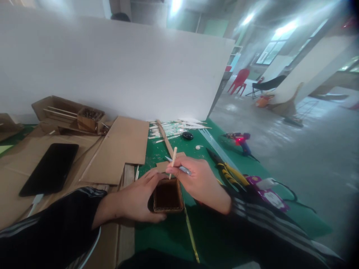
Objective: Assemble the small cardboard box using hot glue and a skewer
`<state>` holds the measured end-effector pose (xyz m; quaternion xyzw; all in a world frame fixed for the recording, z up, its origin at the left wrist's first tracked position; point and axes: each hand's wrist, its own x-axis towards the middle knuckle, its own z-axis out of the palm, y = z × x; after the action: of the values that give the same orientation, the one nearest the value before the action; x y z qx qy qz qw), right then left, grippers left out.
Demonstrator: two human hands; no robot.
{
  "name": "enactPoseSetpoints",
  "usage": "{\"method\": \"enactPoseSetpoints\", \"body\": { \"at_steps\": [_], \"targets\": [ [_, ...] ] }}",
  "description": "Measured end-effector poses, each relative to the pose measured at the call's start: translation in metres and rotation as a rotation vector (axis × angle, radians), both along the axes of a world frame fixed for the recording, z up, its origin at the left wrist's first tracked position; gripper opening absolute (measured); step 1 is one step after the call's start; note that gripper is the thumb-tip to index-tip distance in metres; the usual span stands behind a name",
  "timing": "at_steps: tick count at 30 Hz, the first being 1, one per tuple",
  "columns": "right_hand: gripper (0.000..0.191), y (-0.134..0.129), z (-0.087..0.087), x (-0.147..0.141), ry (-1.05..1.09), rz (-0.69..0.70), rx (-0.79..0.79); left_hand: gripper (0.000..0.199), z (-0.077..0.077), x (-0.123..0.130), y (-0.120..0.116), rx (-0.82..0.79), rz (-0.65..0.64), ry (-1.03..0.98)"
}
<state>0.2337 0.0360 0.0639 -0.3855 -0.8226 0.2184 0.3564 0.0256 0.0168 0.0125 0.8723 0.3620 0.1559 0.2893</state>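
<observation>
My left hand [137, 198] is closed around the side of a small open cardboard box [168, 210], whose dark inside faces up towards me. Between thumb and fingers, my right hand [196, 179] pinches a thin wooden stick [174, 158]. The stick stands nearly upright, its lower end at the far rim of the box; whether it touches the rim I cannot tell. A slim grey craft knife [185, 170] is also tucked in my right hand, its pointed tip towards the upper left. Cardboard strips [165, 140] lie just beyond the hands.
On the left are a black phone [50, 168], cardboard sheets [120, 145] and a cardboard tray [60, 112]. To the right lie yellow-and-black pliers [230, 172], a glue gun [241, 141] and glue sticks [215, 145]. A white panel [112, 67] stands behind the green mat [157, 243].
</observation>
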Motion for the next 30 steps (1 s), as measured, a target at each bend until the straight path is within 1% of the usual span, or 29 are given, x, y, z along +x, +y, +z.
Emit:
{"method": "enactPoseSetpoints", "body": {
  "at_steps": [4,7,10,14,18,20,23,25,27,28,30],
  "targets": [
    [0.015,-0.002,0.002,-0.001,0.005,-0.004,0.016,0.08,-0.002,0.0,0.0,0.008,0.009,-0.02],
    [0.013,-0.002,0.003,-0.002,0.028,-0.015,-0.008,0.08,-0.003,0.0,0.0,0.015,0.002,-0.025],
    [0.018,-0.001,0.004,-0.002,0.032,-0.051,-0.011,0.081,-0.001,0.0,-0.001,0.0,-0.011,-0.015],
    [0.028,-0.001,0.003,-0.004,0.061,-0.104,0.063,0.083,-0.001,-0.001,-0.003,-0.014,-0.013,-0.005],
    [0.028,-0.001,0.003,-0.007,0.09,-0.115,0.138,0.08,-0.002,-0.001,-0.003,0.004,-0.016,-0.037],
    [0.023,-0.002,0.008,-0.008,0.098,-0.109,0.175,0.078,-0.001,-0.001,-0.003,0.01,-0.014,-0.055],
    [0.012,-0.006,0.026,-0.004,0.152,-0.107,0.24,0.08,0.0,0.001,-0.003,-0.004,-0.014,-0.05],
    [0.01,-0.01,0.041,0.001,0.211,-0.166,0.298,0.082,0.001,0.001,-0.003,-0.017,-0.008,-0.051],
    [0.012,-0.014,0.053,0.004,0.245,-0.226,0.33,0.083,0.003,0.002,-0.004,-0.016,-0.008,-0.066],
    [0.013,-0.015,0.057,0.004,0.247,-0.239,0.33,0.083,0.003,0.002,-0.004,-0.015,-0.011,-0.074],
    [0.013,-0.017,0.057,0.003,0.246,-0.232,0.296,0.082,0.004,0.002,-0.004,-0.021,-0.007,-0.078]
  ]
}}
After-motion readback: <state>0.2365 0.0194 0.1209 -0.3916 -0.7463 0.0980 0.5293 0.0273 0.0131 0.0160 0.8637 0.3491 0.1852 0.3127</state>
